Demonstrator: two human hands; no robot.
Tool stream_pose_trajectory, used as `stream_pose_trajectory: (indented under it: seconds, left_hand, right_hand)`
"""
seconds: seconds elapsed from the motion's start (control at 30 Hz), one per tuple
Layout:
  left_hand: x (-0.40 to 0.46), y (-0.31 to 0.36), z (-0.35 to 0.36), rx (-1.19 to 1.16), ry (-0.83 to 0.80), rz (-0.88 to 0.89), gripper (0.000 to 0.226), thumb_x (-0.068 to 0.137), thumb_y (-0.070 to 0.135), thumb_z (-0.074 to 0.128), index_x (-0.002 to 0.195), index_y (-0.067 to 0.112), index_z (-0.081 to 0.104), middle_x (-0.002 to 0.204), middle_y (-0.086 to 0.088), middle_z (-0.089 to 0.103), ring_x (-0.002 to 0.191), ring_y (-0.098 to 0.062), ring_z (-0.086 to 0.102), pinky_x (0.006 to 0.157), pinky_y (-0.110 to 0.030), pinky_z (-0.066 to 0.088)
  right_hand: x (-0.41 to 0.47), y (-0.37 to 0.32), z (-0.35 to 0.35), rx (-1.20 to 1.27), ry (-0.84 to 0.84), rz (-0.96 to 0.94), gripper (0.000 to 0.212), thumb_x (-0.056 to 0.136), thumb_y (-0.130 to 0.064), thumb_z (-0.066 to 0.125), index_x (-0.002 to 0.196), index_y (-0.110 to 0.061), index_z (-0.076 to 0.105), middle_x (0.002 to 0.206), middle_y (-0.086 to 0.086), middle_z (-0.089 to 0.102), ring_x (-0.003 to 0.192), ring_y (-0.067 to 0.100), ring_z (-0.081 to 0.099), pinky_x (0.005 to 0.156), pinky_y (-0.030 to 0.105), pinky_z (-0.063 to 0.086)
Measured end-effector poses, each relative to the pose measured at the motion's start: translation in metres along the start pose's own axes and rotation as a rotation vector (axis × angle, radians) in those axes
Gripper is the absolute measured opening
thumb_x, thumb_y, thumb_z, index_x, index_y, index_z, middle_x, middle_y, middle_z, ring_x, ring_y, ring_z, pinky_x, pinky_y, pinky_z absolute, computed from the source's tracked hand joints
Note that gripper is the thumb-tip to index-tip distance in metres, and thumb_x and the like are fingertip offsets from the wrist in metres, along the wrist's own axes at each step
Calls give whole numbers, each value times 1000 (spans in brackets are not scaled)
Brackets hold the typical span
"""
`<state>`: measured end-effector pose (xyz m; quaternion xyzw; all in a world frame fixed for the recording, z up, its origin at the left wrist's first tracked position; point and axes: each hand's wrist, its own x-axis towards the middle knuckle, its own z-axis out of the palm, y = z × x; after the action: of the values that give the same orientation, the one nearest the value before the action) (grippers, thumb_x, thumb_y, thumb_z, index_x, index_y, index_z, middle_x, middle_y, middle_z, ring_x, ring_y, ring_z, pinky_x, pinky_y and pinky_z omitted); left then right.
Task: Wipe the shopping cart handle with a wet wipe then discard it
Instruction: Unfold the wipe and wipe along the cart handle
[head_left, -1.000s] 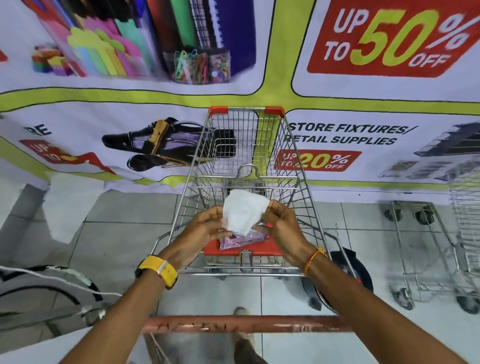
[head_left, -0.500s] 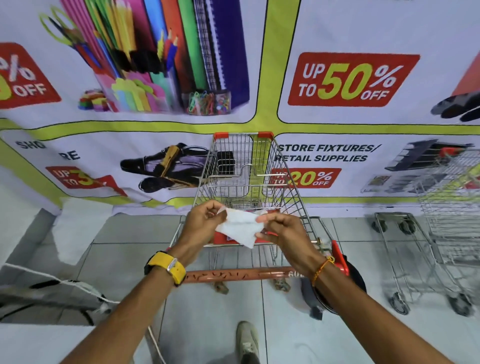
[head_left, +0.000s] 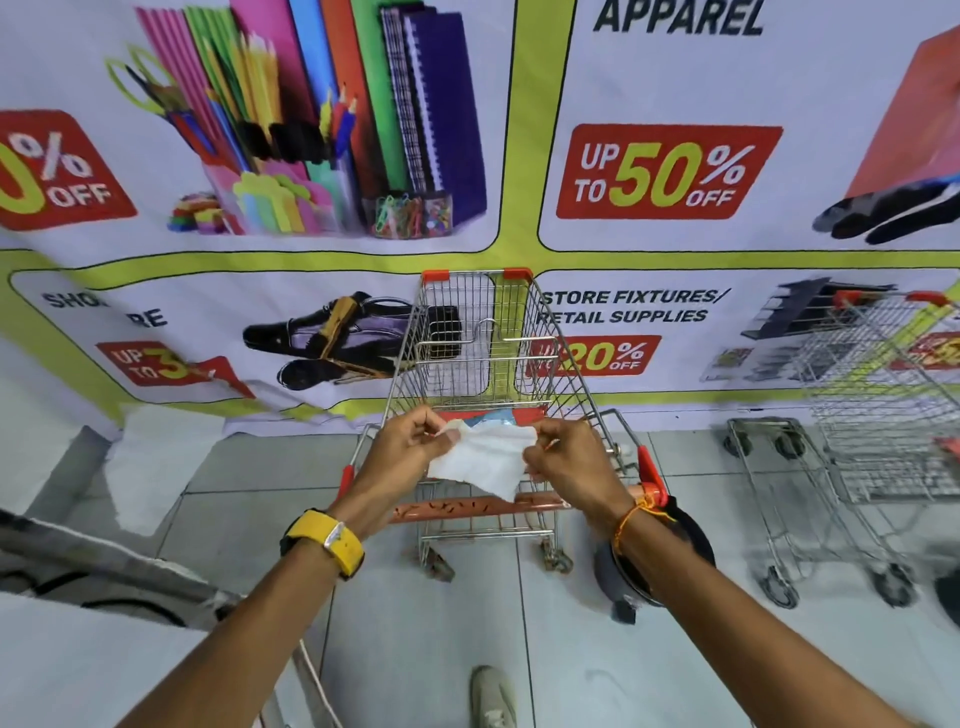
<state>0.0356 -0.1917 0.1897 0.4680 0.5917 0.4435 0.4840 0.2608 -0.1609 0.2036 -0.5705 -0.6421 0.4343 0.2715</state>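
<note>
A white wet wipe (head_left: 478, 460) is stretched between both hands, just above the cart handle. My left hand (head_left: 402, 452) pinches its left corner and my right hand (head_left: 569, 460) pinches its right edge. The worn red cart handle (head_left: 452, 506) runs across below the wipe, partly hidden by my wrists. The wire shopping cart (head_left: 475, 332) stands straight ahead against the banner. A blue wipe pack (head_left: 493, 415) lies on the red child seat behind my fingers.
A printed sale banner (head_left: 670, 171) covers the wall behind the cart. A second wire cart (head_left: 878, 415) stands at the right. A black round bin (head_left: 618, 577) sits on the floor by my right forearm. My shoe (head_left: 491, 696) shows at the bottom, on grey tiles.
The view has risen and pulled back, so the handle now sits just under my hands. The wipe has been spread wider and flatter between both hands.
</note>
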Motion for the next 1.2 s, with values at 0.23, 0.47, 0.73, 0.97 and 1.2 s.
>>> stream_pose_trajectory:
  seconds: [0.23, 0.47, 0.73, 0.97, 1.2]
  left_hand:
    - [-9, -8, -6, -99, 139, -87, 25, 87, 9, 69, 70, 21, 55, 81, -7, 63, 80, -21, 59, 74, -33, 47]
    - [-13, -39, -15, 34, 96, -53, 26, 83, 2, 71, 72, 23, 59, 85, 0, 67, 90, -21, 65, 79, -36, 52]
    - [-4, -81, -4, 319, 97, -78, 26, 70, 13, 87, 86, 19, 67, 75, -6, 71, 63, -10, 60, 60, -22, 50]
    - [4, -89, -4, 458, 90, -92, 41, 58, 27, 94, 89, 24, 67, 71, 4, 72, 61, -4, 64, 55, -17, 45]
    - [2, -91, -6, 468, 39, -78, 46, 61, 30, 92, 98, 24, 65, 78, 6, 72, 73, -7, 67, 63, -20, 45]
  right_hand:
    - [0, 5, -5, 65, -30, 137, 27, 80, -28, 87, 92, -14, 68, 101, 4, 71, 88, 18, 68, 73, 30, 56]
    - [1, 20, -3, 334, -72, 224, 11, 88, -10, 79, 89, -6, 68, 84, 10, 76, 64, 18, 73, 48, 28, 59]
    - [13, 61, 25, -621, 59, -31, 15, 94, -34, 72, 100, -21, 74, 116, 3, 73, 114, 27, 60, 105, 48, 41]
    - [11, 79, 30, -774, 107, -13, 20, 96, -30, 69, 114, -22, 71, 133, 1, 66, 129, 30, 51, 113, 59, 29]
    - [-6, 76, 80, -457, 42, -345, 38, 102, -9, 59, 139, -2, 58, 157, 17, 47, 136, 38, 56, 120, 46, 38]
